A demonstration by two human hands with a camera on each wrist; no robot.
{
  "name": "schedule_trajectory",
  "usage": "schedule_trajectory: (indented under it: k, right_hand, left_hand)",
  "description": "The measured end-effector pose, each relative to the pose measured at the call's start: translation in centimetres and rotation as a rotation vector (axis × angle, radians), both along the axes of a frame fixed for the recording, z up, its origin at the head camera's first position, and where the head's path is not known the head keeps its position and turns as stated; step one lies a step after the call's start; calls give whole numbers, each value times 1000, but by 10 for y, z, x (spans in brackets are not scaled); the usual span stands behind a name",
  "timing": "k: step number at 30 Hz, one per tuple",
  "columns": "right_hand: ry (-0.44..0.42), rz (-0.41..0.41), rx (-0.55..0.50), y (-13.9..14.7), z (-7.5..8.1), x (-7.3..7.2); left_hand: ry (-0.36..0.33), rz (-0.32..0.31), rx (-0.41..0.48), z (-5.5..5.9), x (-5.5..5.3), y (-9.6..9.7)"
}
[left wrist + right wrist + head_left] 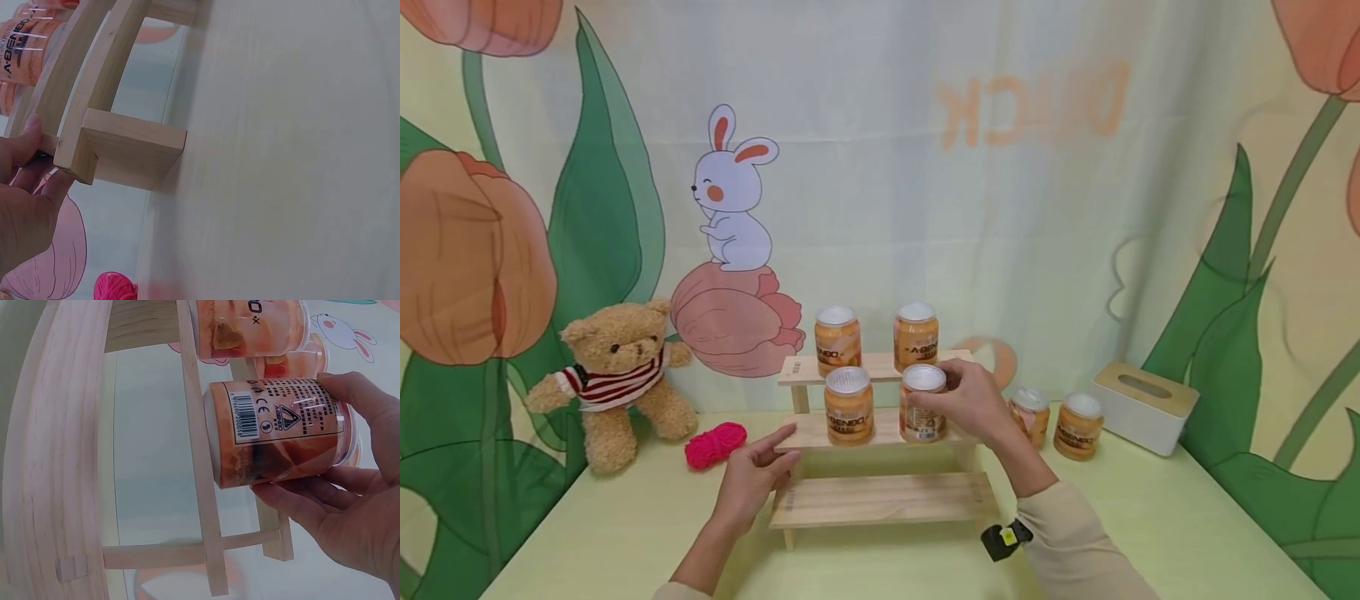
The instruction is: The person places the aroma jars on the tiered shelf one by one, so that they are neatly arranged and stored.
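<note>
A three-step wooden display stand (887, 498) stands on the table. My right hand (973, 404) grips an orange-labelled jar (917, 421) with a silver lid at the right of the middle step; its barcode side shows in the right wrist view, thumb and fingers around the lid end. To its left on that step is a like jar (850, 417). The top step carries two more, a left jar (838, 340) and a right jar (916, 340). My left hand (748, 483) holds the left end of the middle step, thumb and fingers around the wood in the left wrist view.
Two more jars stand on the table at right, a nearer jar (1077, 433) and one partly behind my forearm (1028, 417). Beyond them is a white tissue box (1138, 417) with a wooden lid. A teddy bear (625, 375) and pink yarn (715, 445) are at left.
</note>
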State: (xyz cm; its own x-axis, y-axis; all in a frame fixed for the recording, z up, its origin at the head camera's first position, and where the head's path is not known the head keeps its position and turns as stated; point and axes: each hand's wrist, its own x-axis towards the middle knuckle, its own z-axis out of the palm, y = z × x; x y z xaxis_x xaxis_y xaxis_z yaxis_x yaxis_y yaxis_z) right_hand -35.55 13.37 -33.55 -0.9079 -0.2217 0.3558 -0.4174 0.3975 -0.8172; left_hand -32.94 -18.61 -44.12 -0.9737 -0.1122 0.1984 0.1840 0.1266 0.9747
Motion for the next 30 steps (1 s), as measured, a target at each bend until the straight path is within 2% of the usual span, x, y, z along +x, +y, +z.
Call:
schedule_trajectory:
  k: [10,30]
  right_hand:
    - [40,-14,-9,0,-4,-3]
    - [30,1,-18,0,-5,-3]
  left_hand:
    - [12,-10,8,1,1,0]
    - [-4,-4,26,1,2,1]
